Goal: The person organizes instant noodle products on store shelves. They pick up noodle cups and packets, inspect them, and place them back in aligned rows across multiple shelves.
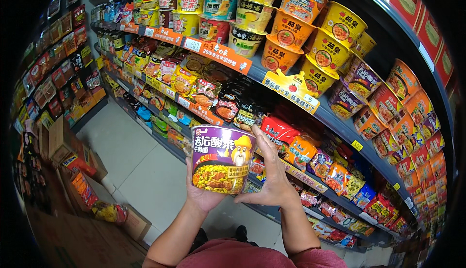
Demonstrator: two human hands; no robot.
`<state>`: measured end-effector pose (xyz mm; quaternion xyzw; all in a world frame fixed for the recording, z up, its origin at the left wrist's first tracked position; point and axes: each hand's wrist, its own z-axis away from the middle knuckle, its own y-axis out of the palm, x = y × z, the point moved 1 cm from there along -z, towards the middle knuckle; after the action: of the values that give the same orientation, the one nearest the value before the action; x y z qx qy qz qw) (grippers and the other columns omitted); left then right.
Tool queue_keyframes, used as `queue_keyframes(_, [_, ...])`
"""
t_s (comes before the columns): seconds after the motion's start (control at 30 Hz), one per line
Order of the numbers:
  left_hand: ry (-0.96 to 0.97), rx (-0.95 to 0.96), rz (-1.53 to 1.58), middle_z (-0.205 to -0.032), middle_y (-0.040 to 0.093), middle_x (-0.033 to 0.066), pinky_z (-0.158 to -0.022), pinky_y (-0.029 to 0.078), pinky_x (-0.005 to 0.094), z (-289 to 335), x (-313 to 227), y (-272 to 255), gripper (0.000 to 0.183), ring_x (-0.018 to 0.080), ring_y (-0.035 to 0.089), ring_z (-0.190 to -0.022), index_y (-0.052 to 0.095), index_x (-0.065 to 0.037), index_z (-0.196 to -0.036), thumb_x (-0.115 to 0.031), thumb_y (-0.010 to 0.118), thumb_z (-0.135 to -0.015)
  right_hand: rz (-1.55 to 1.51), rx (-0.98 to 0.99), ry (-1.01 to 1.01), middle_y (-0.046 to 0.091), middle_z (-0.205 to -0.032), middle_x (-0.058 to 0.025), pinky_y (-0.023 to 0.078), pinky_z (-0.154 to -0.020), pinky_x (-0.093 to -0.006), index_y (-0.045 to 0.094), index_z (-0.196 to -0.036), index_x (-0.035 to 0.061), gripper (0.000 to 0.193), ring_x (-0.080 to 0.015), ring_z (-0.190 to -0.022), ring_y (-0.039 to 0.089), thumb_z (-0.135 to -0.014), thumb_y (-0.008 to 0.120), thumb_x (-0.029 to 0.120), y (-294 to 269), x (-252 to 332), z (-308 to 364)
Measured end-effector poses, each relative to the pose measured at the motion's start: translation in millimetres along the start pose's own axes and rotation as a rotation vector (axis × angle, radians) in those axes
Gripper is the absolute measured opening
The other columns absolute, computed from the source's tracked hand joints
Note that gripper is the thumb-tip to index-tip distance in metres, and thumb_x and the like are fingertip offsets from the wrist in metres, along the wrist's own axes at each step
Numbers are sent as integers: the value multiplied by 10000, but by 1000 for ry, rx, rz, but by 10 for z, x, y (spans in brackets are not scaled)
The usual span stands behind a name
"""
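Observation:
A round instant noodle tub [222, 159], purple and white with a picture of noodles and a cartoon figure in a yellow hat, is held up in front of me, slightly tilted. My left hand [204, 195] supports it from the left and below, with part of its fingers hidden behind the tub. On the tub's other side is my right hand [272, 173], its fingers stretched up along the edge to the rim and its thumb near the base. Similar purple noodle tubs [345, 100] stand stacked on the shelf to the right.
A long shelf [291, 86] curves past on the right, with yellow tubs [343, 23] and orange tubs [291, 28] stacked on it. Bagged noodles [279, 132] fill the tiers below. Cardboard boxes [136, 223] stand at left on the pale tiled floor [138, 163]. Hanging packets [63, 69] line the far left.

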<state>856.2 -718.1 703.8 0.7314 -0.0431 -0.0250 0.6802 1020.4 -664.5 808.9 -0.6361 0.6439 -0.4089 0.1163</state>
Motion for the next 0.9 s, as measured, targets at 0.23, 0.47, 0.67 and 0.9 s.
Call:
queue_keyframes(0.23, [43,-8,-50,-1544,407,151,-1080,361,631,-80,28,-9,857,397,437,-1369,349,-139,-1534,-735,355,-917,53,-32,-2,265,-1568,-260,298,-1148,-537,273,-1521,58,1251,-446,-1408,339,-524,946,403,-32,89,-47])
queue_keyframes(0.47, [57,109,-317,-1476,484,139,-1116,366,556,-232,135,77,869,350,480,-1330,397,-132,-1494,-740,500,-882,132,-8,91,266,-1553,-258,316,-1148,-533,290,-1528,135,1136,-455,-1408,334,-608,924,341,-414,238,42])
queue_keyframes(0.67, [9,201,-471,-1400,555,176,-1061,475,509,-443,176,314,884,329,585,-1238,410,-59,-1468,-615,689,-839,201,-46,39,384,-1451,-216,394,-1099,-526,376,-1485,184,1052,-445,-1353,399,-584,915,256,-771,248,109])
queue_keyframes(0.9, [-169,339,-864,-1478,447,165,-1092,435,434,-909,457,900,957,262,491,-1340,284,7,-1528,-422,782,-833,643,-245,-163,482,-1320,-173,453,-1048,-520,591,-1302,220,727,-405,-1230,518,-629,863,239,-1751,65,108])
